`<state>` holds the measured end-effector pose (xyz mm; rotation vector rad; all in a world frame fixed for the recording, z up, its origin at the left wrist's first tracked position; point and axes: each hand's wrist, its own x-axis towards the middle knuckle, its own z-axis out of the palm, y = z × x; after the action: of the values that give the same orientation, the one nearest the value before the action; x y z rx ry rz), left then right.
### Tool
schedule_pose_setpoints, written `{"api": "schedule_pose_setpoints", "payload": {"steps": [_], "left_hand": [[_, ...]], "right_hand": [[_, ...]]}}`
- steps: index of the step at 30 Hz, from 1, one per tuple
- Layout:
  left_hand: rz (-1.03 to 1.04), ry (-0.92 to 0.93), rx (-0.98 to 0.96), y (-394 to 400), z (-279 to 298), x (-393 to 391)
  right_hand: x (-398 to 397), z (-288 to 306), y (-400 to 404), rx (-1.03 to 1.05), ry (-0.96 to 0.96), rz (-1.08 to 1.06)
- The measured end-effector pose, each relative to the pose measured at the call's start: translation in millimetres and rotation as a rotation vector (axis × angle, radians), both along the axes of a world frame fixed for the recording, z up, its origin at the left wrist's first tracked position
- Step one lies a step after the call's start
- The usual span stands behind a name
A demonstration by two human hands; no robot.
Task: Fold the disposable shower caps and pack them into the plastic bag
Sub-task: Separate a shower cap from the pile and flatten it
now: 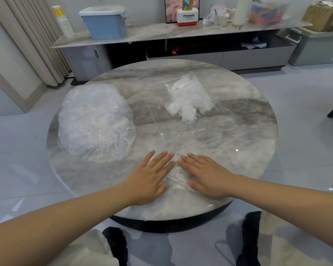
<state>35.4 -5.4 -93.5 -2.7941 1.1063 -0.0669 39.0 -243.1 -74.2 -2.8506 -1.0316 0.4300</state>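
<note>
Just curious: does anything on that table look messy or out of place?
Nothing damaged or spilled. One white folded cap pokes out of the plastic bag's mouth, so that packing looks loose.

Hidden, cut off or too faint to read

The clear crinkled plastic shower cap [176, 174] lies mostly covered by the flat left hand [149, 177] and right hand [208, 177], so its fold cannot be told. The small white label [175, 88] on the far transparent plastic bag [188, 96] is too small to read. A brown cardboard box [324, 13] is cut by the far right edge.

A home living room. A round marble coffee table [238, 131] faces a low TV cabinet [181, 33]. Curtains [33, 39] hang at left.
</note>
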Motion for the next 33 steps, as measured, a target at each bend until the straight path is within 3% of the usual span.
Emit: {"api": "schedule_pose_setpoints", "payload": {"steps": [4, 7, 12, 19, 23, 27, 30, 33], "left_hand": [[0.092, 0.275, 0.049, 2.7, -3.3, -2.2], [0.086, 0.321, 0.082, 3.6, -0.3, 2.5], [0.071, 0.169, 0.148, 8.1, 4.3, 10.0], [0.101, -0.075, -0.014, 20.3, 7.8, 17.3], [0.060, 0.189, -0.189, 13.1, 16.7, 3.5], [0.064, 0.546, -0.065, 12.3, 27.6, -9.9], [0.059, 0.619, -0.069, 15.6, 32.1, -13.1], [0.063, 0.640, -0.127, 17.7, 29.7, -13.7]], "right_hand": [[-1.3, -1.2, -1.4, -0.072, 0.074, -0.021], [-4.9, 1.5, -0.1, -0.098, 0.038, -0.023], [-9.5, 10.9, 5.0, -0.025, -0.032, 0.019], [-14.4, 13.8, 8.5, 0.135, -0.014, 0.108], [-11.9, 7.1, 9.9, 0.203, -0.055, 0.142], [-9.6, 2.2, 15.8, 0.263, -0.072, 0.111], [-5.7, 1.2, 21.1, 0.341, -0.052, 0.037], [-2.9, 8.7, 25.6, 0.469, 0.122, -0.110]]}}
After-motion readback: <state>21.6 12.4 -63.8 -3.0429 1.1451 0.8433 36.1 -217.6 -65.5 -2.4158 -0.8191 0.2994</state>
